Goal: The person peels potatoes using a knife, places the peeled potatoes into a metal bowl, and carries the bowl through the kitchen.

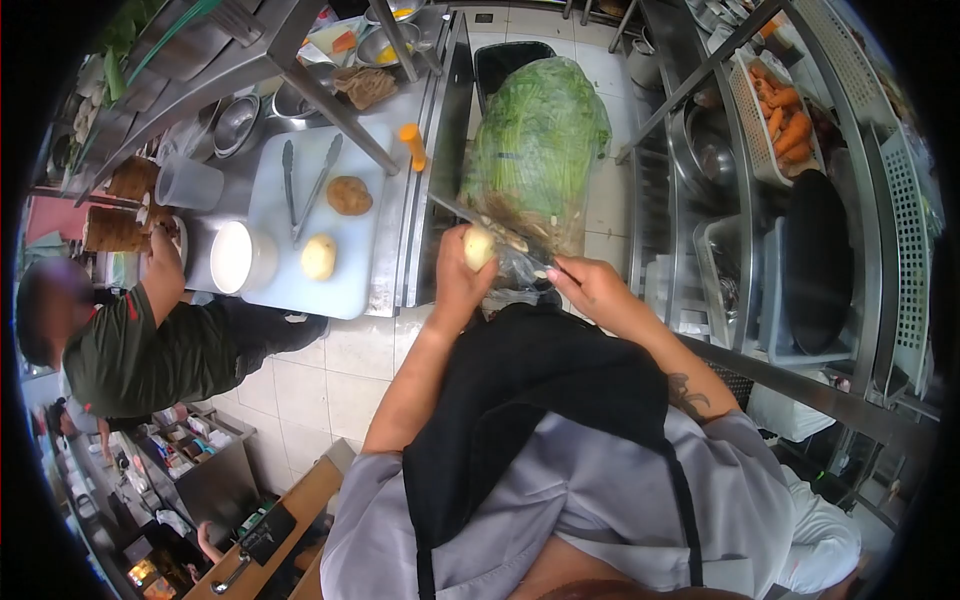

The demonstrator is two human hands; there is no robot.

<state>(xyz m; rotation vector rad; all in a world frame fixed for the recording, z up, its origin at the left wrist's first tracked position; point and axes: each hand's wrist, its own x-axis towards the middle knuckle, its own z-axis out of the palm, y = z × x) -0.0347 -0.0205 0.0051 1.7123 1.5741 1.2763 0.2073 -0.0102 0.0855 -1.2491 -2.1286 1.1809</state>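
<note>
My left hand is closed around a peeled, pale yellow potato, held in front of my apron. In my right hand is a knife, its long blade reaching up and left beside the potato. Scraps of peel appear near the blade, and clear plastic shows below. To the left, a white cutting board carries an unpeeled brown potato, a second peeled potato and metal tongs. A white tub stands at the board's near left edge.
A large plastic bag of leafy greens stands on the floor ahead. An orange-handled tool lies by the counter's edge. Metal shelves on the right hold a basket of carrots. A co-worker stands at the left counter.
</note>
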